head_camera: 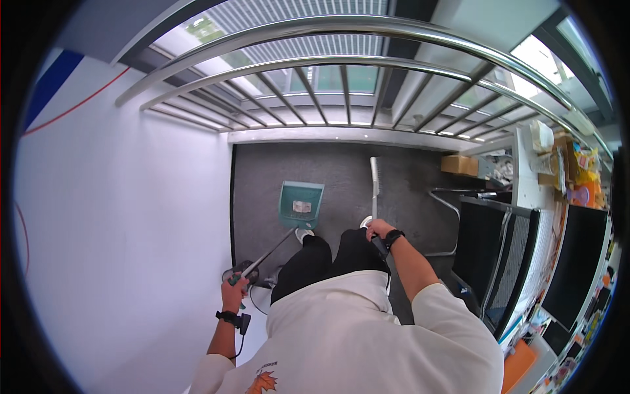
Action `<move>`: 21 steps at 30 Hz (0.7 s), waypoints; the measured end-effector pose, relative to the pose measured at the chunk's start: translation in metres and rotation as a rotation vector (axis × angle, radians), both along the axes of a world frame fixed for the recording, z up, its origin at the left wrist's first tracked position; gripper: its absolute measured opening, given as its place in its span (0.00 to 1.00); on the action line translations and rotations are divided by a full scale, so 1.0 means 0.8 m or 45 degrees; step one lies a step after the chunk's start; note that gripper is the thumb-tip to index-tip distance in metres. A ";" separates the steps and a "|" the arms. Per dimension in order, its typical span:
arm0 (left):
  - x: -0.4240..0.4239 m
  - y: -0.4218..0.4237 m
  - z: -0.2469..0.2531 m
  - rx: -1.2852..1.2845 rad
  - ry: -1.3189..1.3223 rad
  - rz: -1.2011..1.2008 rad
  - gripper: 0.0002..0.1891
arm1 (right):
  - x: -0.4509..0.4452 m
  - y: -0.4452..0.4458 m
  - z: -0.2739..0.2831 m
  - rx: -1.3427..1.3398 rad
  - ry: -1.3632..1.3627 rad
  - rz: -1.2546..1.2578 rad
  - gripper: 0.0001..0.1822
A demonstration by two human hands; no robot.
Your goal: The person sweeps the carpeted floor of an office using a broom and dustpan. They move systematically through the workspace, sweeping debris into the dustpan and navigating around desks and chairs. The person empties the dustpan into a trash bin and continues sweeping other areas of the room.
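Observation:
My left hand (235, 285) is closed around the upper end of a long dustpan handle (268, 252). That handle runs down to a green dustpan (301, 197) lying on the floor in front of my left shoe (304, 235). A pale scrap with markings and some small debris show inside the pan. My right hand (380, 230) grips the shaft of a white broom (375, 177), whose narrow bristled head points away from me on the dark floor. The broom stands to the right of the dustpan, apart from it. Each wrist wears a black strapped device.
A metal railing (344, 60) crosses ahead before windows, above a low white ledge (344, 135). At left rises a white wall (123, 207). To the right are a cardboard box (459, 165), a black chair (485, 241) with metal legs, and a cluttered desk with a monitor (576, 263).

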State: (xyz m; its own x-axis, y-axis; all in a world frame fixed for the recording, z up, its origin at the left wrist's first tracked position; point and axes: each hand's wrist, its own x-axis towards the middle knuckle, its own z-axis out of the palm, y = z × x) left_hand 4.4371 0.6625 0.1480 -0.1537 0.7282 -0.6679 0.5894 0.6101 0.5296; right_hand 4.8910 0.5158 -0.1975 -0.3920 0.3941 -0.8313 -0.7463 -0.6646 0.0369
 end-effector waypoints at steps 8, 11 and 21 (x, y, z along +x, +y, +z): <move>-0.110 -0.060 -0.043 -0.035 -0.014 0.295 0.17 | 0.010 -0.006 0.118 -0.236 0.069 -0.021 0.14; -0.150 -0.067 -0.055 -0.040 -0.034 0.374 0.16 | -0.011 0.010 0.164 -0.306 -0.323 0.056 0.16; -0.266 -0.038 -0.074 -0.069 -0.109 0.543 0.20 | -0.231 0.193 0.011 -0.292 -0.144 0.123 0.19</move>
State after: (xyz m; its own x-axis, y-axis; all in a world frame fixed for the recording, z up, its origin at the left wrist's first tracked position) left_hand 4.2244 0.6321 0.0888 -0.3754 0.5755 -0.7266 0.2342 0.8174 0.5263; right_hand 4.7063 0.6704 -0.1888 -0.3180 0.1560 -0.9352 -0.6880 -0.7166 0.1144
